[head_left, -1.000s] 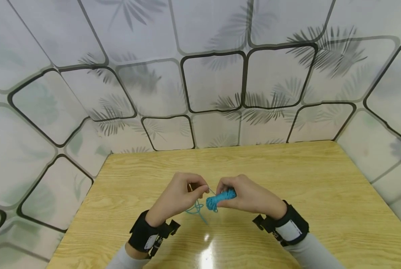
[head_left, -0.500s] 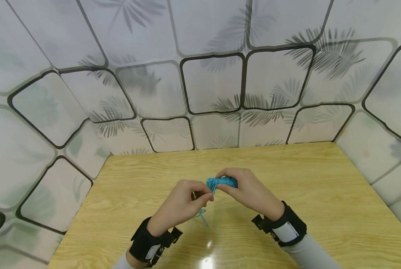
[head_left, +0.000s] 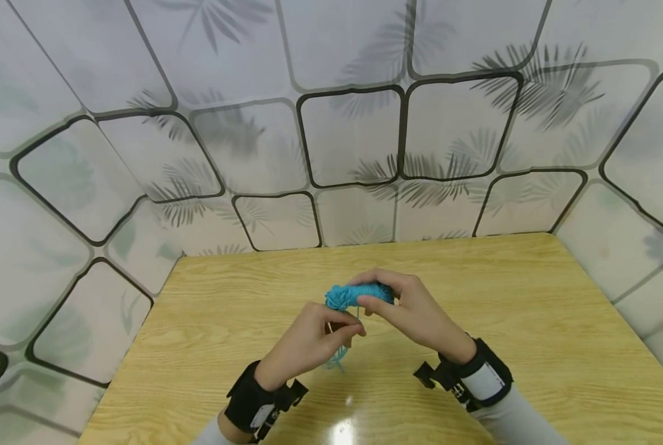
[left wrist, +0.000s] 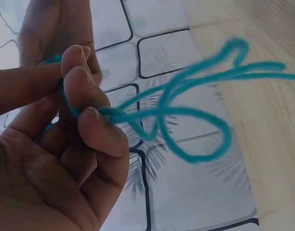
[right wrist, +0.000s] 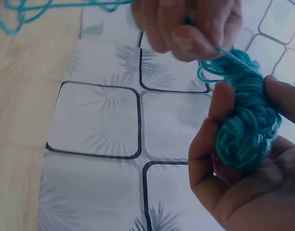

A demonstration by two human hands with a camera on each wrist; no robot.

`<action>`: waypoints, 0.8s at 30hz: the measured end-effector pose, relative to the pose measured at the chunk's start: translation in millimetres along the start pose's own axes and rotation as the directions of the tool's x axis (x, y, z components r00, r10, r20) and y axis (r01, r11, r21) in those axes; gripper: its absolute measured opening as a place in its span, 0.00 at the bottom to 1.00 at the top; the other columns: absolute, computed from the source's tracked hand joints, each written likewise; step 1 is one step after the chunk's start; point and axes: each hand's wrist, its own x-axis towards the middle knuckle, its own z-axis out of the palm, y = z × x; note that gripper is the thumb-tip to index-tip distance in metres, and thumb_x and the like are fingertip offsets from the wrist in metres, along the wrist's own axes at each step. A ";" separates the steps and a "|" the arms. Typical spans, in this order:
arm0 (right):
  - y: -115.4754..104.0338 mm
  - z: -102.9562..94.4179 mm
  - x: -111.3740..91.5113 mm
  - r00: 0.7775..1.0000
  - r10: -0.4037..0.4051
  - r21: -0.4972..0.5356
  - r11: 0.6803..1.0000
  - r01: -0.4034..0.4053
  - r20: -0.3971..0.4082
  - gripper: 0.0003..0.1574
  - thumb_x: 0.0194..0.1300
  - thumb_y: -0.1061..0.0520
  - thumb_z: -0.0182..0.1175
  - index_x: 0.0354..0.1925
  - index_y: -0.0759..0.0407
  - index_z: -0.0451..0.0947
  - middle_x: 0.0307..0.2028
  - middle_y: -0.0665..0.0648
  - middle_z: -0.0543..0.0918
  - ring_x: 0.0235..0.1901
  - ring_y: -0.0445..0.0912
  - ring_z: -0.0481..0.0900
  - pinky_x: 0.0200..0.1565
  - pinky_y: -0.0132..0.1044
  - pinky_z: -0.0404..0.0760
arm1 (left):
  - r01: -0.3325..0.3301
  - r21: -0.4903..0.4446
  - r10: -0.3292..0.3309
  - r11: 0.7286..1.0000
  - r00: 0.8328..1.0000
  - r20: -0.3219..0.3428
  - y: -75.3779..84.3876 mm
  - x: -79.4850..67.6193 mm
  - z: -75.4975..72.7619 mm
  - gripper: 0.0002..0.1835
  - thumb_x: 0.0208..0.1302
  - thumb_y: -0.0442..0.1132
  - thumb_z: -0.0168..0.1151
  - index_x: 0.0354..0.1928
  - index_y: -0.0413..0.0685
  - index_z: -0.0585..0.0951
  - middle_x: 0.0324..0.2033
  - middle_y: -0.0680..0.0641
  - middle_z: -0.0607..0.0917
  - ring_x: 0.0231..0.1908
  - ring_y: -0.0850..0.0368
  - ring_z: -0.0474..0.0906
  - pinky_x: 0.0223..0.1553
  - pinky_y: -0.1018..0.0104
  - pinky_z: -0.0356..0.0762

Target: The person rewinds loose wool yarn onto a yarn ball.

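Observation:
A small bundle of turquoise yarn, wound tight round its middle with looped ends, is held above the table. My right hand grips it between thumb and fingers; the right wrist view shows the wound yarn bundle lying along that palm. Just below and to the left, my left hand pinches the yarn strand that runs taut to the bundle. From under the left fingers hangs a loose, looped yarn tail, which shows below that hand in the head view.
A wooden table with light grain lies beneath both hands. Patterned white panels with dark outlines and leaf prints stand round its back and sides. Black straps with small cameras sit on both wrists.
The right hand has raised the yarn bundle and brought its looped end leftward. The left hand has shifted a little right and down, from beside the bundle to below it, still pinching the strand.

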 end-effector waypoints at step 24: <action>-0.2 7.1 2.5 0.949 0.077 -0.326 0.945 0.028 0.304 0.10 0.62 0.52 0.68 0.38 0.48 0.75 0.29 0.42 0.82 0.23 0.35 0.73 0.28 0.32 0.77 | -0.055 0.465 0.102 0.884 0.992 -0.076 9.5 -0.3 -33.5 0.05 0.62 0.37 0.67 0.30 0.52 0.88 0.23 0.58 0.82 0.20 0.70 0.73 0.21 0.71 0.76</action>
